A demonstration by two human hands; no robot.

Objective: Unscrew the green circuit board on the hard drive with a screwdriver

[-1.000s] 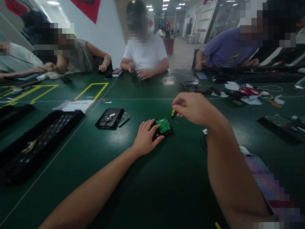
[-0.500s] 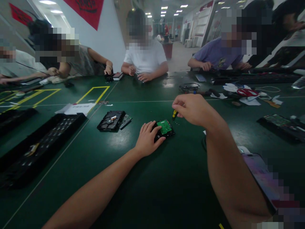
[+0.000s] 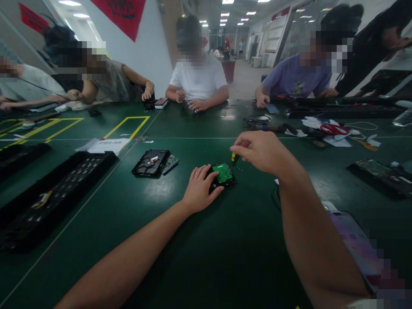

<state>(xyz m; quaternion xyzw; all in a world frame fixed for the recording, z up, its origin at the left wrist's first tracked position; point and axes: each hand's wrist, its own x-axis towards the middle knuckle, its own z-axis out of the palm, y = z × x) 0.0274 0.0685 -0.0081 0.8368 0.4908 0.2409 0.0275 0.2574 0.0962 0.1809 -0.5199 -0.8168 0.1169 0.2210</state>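
Black hard drive [image 3: 229, 182] lies flat, green circuit board [image 3: 222, 173] facing up; the left hand [image 3: 199, 189] presses on its near-left corner; yellow-and-black screwdriver [image 3: 234, 158] stands almost upright, pinched by the right hand [image 3: 260, 150], tip down at the drive's far-right edge.

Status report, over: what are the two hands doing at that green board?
Left hand holds the hard drive down, board up. Right hand pinches a yellow screwdriver at its far corner. Nothing in the way.
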